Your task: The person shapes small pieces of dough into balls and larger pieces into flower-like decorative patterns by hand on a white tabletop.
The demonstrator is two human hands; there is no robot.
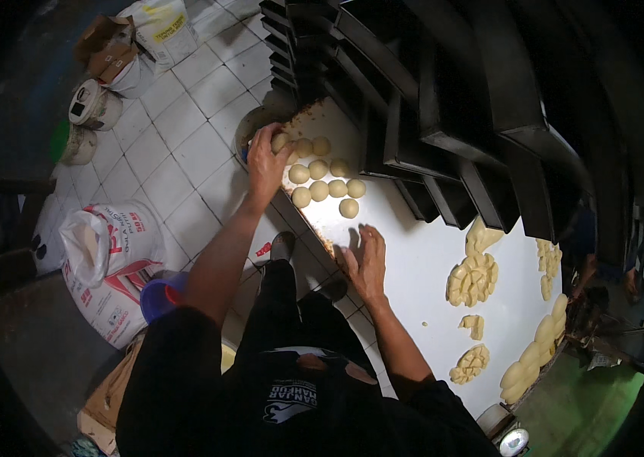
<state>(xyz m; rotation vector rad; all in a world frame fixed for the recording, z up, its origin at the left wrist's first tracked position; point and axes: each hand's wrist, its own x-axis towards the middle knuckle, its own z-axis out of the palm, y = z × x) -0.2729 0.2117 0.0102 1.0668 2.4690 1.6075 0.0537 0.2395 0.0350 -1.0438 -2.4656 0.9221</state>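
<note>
Round pale dough balls (319,168) sit in a close cluster near the left edge of the white work table (413,259). At the far left corner of the cluster, my left hand (265,164) curls its fingers and thumb around one dough ball (281,142), partly hidden by them. My right hand (367,263) is at the table's near left edge, below the nearest ball (349,208). Its fingers are apart and hold nothing.
Dark metal baking pans (444,114) are stacked along the table's far side. Cut dough pieces (473,279) and smooth dough rounds (543,346) lie to the right. White sacks (112,259), a blue bucket (158,298) and lidded tubs (95,105) stand on the tiled floor at left.
</note>
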